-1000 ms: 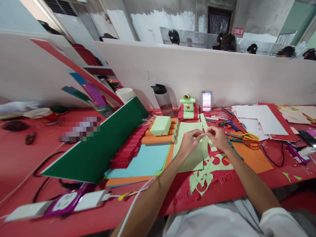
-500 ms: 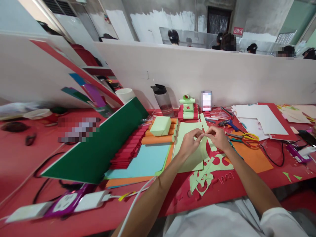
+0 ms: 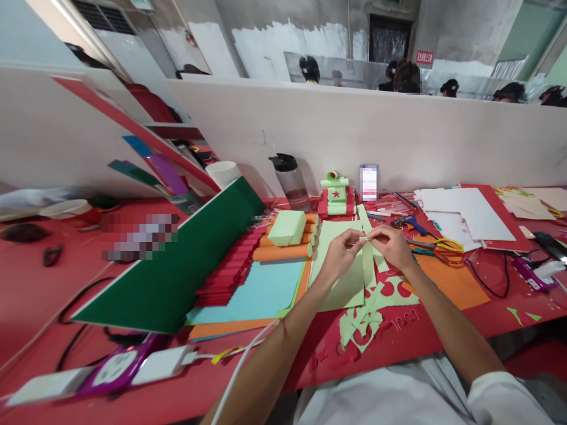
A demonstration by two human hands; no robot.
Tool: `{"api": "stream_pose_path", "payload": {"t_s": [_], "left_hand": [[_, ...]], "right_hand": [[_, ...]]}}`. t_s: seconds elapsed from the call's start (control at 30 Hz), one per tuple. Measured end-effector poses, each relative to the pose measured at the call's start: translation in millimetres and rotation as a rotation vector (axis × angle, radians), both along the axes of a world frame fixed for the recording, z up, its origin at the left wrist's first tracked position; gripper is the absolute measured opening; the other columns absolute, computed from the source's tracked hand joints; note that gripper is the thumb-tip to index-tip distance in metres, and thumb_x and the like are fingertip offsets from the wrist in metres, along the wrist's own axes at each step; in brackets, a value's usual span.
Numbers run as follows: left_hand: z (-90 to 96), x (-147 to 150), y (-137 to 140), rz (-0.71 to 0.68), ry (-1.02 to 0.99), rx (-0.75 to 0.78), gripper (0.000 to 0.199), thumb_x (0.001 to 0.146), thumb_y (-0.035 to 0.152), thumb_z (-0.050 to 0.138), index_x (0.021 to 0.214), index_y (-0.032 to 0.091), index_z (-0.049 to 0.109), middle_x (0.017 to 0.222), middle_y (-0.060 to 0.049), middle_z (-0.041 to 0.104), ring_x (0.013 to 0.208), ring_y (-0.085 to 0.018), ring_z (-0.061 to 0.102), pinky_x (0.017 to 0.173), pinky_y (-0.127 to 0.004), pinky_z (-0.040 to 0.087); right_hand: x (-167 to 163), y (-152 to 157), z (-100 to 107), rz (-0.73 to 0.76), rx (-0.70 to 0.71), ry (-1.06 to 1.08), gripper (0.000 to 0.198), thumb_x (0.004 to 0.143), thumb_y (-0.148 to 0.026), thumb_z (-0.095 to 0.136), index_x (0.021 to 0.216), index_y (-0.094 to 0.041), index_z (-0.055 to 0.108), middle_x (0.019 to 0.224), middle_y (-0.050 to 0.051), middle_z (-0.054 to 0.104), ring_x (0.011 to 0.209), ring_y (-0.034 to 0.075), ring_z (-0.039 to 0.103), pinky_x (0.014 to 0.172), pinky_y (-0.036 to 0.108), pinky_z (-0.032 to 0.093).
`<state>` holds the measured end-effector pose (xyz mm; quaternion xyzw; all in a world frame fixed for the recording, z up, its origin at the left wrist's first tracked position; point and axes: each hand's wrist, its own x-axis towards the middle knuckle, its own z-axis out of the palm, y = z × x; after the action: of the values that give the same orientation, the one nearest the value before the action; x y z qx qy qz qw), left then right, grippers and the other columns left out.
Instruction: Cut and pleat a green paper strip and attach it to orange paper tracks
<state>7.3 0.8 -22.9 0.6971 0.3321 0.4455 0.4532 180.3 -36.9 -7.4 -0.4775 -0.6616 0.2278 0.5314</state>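
A narrow strip of light green paper (image 3: 368, 268) hangs from the fingertips of both hands. My left hand (image 3: 340, 255) pinches its upper end from the left, and my right hand (image 3: 390, 245) pinches it from the right, fingertips almost meeting. Beneath them lies a larger light green sheet (image 3: 339, 289). Cut green paper scraps (image 3: 363, 324) are spread on the red table just in front of the hands. Behind the hands stands a small paper model (image 3: 336, 195) in red and green with a red star. What exactly the fingertips do with the strip's end is too small to see.
Left of the hands are orange paper rolls (image 3: 283, 252) under a green paper block (image 3: 287, 228), red folded paper (image 3: 230, 260) and a slanted green board (image 3: 172, 271). Yellow-handled scissors (image 3: 447, 247) lie to the right. A bottle (image 3: 290, 180) and a phone (image 3: 369, 182) stand behind.
The green strip, curled toward the left hand before, now hangs straighter below the fingertips. Both hands stay in nearly the same place, still pinching.
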Motion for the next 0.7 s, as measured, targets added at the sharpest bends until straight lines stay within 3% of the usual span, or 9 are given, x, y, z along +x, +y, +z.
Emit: {"api": "stream_pose_path", "payload": {"t_s": [0.2, 0.43, 0.7], "left_hand": [[4.9, -3.0, -0.4, 0.029, -0.045, -0.033, 0.029, 0.084, 0.045, 0.068, 0.093, 0.017, 0.066, 0.082, -0.003, 0.069, 0.075, -0.017, 0.064, 0.070, -0.028, 0.051], [6.7, -1.3, -1.7, 0.043, -0.053, -0.039, 0.029, 0.081, 0.045, 0.071, 0.090, 0.018, 0.069, 0.081, -0.004, 0.071, 0.077, -0.018, 0.065, 0.070, -0.029, 0.052], [9.4, -3.7, -2.1, 0.048, 0.007, -0.025, 0.029, 0.084, 0.046, 0.069, 0.087, 0.017, 0.071, 0.085, -0.006, 0.074, 0.079, -0.019, 0.066, 0.075, -0.031, 0.053]], "right_hand": [[4.6, 2.2, -4.4, 0.120, -0.119, 0.063, 0.025, 0.083, -0.025, 0.065, 0.106, -0.020, 0.072, 0.101, 0.006, 0.075, 0.092, 0.020, 0.071, 0.087, 0.033, 0.057], [4.1, 2.3, -2.8, 0.058, -0.105, 0.075, 0.020, 0.085, -0.038, 0.069, 0.092, -0.020, 0.075, 0.092, 0.006, 0.076, 0.085, 0.022, 0.071, 0.080, 0.033, 0.056], [4.9, 3.2, -5.2, 0.049, -0.116, 0.080, 0.021, 0.084, -0.039, 0.070, 0.088, -0.020, 0.076, 0.088, 0.006, 0.077, 0.083, 0.022, 0.072, 0.078, 0.033, 0.056]]}}
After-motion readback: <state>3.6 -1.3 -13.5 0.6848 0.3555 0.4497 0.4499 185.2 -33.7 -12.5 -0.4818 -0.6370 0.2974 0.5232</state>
